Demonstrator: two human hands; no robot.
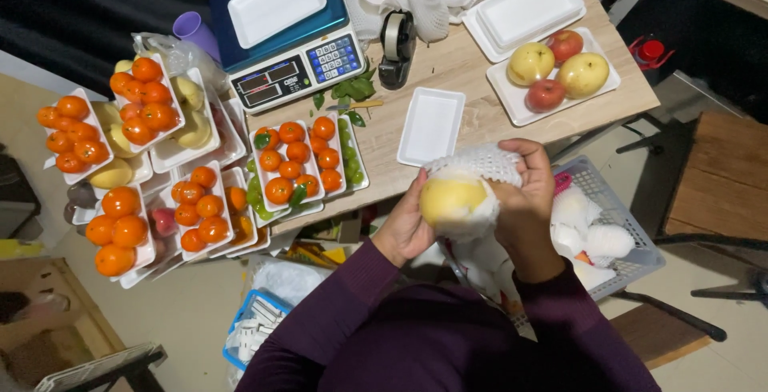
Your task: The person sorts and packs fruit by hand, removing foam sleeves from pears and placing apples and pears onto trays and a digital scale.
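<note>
2 bare hands meet over 1 yellow fruit, held in the air just off the near edge of the wooden table and above the grey plastic basket. A white foam net sleeve covers the fruit's top and far side, while its near yellow face is bare. The left hand cups the fruit from below and from its left, fingers curled round it. The right hand is closed over the top, thumb and fingers pinching the edge of the net sleeve against the fruit. Both sleeves are dark purple.

More white foam nets lie in the basket. On the table just beyond the hands sits 1 empty white foam tray. Right of it a larger tray carries 2 yellow and 2 red fruits, with a stack of empty trays behind. A black tape dispenser stands near a blue digital scale that bears another white tray. To the left, several trays of small orange fruits crowd the table's end, some stacked over yellow and green fruit.
</note>
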